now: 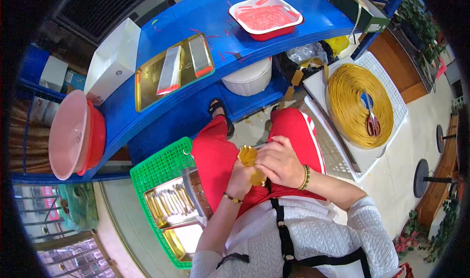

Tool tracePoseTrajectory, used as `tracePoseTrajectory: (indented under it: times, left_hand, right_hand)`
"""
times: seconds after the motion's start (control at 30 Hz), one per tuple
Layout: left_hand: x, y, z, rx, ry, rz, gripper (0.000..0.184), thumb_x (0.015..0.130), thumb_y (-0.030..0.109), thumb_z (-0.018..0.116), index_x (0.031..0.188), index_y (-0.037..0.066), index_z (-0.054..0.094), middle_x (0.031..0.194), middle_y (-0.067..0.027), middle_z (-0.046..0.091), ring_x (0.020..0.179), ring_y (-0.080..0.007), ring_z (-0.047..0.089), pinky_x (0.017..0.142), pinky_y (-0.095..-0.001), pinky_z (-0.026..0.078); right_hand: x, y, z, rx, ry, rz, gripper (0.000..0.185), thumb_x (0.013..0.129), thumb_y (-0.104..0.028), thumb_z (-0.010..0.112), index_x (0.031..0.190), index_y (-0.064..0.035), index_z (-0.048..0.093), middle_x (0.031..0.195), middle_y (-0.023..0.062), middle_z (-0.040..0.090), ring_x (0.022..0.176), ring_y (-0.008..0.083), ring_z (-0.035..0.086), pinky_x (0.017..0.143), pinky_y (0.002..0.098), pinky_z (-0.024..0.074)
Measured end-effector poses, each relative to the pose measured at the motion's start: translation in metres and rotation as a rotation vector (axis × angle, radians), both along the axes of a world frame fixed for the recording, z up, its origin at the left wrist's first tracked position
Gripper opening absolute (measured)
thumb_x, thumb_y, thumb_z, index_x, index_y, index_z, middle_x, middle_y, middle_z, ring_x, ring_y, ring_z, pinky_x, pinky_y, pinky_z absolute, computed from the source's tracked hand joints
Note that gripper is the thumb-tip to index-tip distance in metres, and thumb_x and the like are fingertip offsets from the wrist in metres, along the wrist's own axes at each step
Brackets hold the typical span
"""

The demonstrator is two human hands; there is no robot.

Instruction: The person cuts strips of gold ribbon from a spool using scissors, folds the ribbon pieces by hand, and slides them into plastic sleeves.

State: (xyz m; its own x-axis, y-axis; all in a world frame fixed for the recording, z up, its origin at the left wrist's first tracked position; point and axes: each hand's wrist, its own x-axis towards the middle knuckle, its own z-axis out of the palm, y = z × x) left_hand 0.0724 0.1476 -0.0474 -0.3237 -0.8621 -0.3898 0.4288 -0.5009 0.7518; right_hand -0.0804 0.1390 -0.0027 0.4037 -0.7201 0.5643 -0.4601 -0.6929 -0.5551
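Above my lap, over red trousers, my two hands meet at a shiny gold piece [247, 155]. My left hand [239, 180] is closed round its lower part, with the gold showing above and beside the fingers. Pressed against it from the right is my right hand [279, 163], its fingers bent round a gold part [258, 177]. Whether this is one piece or two is hard to tell. To the left, a green basket [147, 172] holds metal trays with several slim gold and white pieces [171, 201].
A blue table [181, 18] carries a gold tray [142, 87], a red-and-white basin [267, 33] and a white box [110, 57]. Pink and red basins [71, 136] stand left. At right, a gold coil [342, 101] with scissors [373, 126] rests on a white crate [396, 92].
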Motion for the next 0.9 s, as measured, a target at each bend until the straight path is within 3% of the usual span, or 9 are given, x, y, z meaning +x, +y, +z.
tracePoseTrajectory:
  times: [0.23, 0.43, 0.53, 0.63, 0.73, 0.9]
  left_hand:
    - [0.004, 0.001, 0.013, -0.053, -0.114, -0.104, 0.022, 0.078, 0.001, 0.057, 0.1, 0.003, 0.052, 0.089, -0.0019, 0.058, 0.079, -0.0107, 0.058, 0.066, -0.0236, 0.047]
    - [0.002, 0.002, 0.016, -0.038, -0.278, -0.109, 0.01, 0.086, 0.009, 0.053, 0.093, 0.003, 0.053, 0.083, -0.0022, 0.057, 0.073, -0.0095, 0.056, 0.063, -0.0232, 0.046]
    - [0.006, -0.002, -0.002, -0.055, -0.324, -0.036, 0.011, 0.084, 0.009, 0.052, 0.093, 0.002, 0.054, 0.083, -0.0071, 0.059, 0.072, -0.0175, 0.059, 0.061, -0.0289, 0.047]
    - [0.007, -0.006, -0.008, -0.651, -1.098, 0.054, 0.014, 0.08, 0.01, 0.054, 0.091, 0.002, 0.054, 0.082, -0.0134, 0.059, 0.075, -0.0288, 0.058, 0.064, -0.0378, 0.045]
    - [0.0, -0.008, -0.001, -0.87, -1.4, 0.017, 0.014, 0.077, 0.014, 0.055, 0.087, 0.003, 0.053, 0.078, -0.0167, 0.057, 0.077, -0.0352, 0.055, 0.066, -0.0434, 0.04]
    - [-0.001, -0.009, -0.007, -0.939, -1.545, 0.029, 0.012, 0.078, 0.014, 0.055, 0.082, 0.004, 0.05, 0.076, -0.0154, 0.053, 0.074, -0.0327, 0.053, 0.065, -0.0419, 0.035]
  right_hand:
    - [-0.002, -0.016, -0.008, 0.199, -0.037, 0.05, 0.006, 0.076, -0.013, 0.063, 0.077, -0.0085, 0.059, 0.07, 0.0035, 0.059, 0.068, 0.0226, 0.057, 0.079, 0.0358, 0.039]
    - [0.008, -0.036, -0.005, 0.047, -0.049, 0.02, 0.011, 0.075, -0.015, 0.064, 0.073, -0.0074, 0.055, 0.064, 0.0046, 0.054, 0.065, 0.025, 0.055, 0.075, 0.035, 0.0387]
    - [0.009, -0.028, -0.011, 0.092, -0.044, -0.152, 0.024, 0.075, -0.023, 0.066, 0.087, -0.0069, 0.053, 0.062, 0.0056, 0.053, 0.063, 0.0248, 0.055, 0.066, 0.0362, 0.041]
    - [0.017, -0.009, -0.02, 0.56, -0.119, -0.178, 0.038, 0.076, -0.025, 0.068, 0.1, -0.005, 0.046, 0.069, 0.0076, 0.054, 0.059, 0.0212, 0.055, 0.055, 0.032, 0.0425]
    - [0.03, -0.003, -0.035, 0.681, -0.197, -0.259, 0.046, 0.077, -0.028, 0.068, 0.105, -0.0035, 0.041, 0.068, 0.0089, 0.053, 0.055, 0.0212, 0.054, 0.048, 0.0319, 0.0414]
    - [0.036, -0.01, -0.054, 0.626, -0.206, -0.334, 0.045, 0.079, -0.027, 0.065, 0.108, -0.0031, 0.04, 0.069, 0.0123, 0.054, 0.059, 0.0254, 0.057, 0.053, 0.0355, 0.0447]
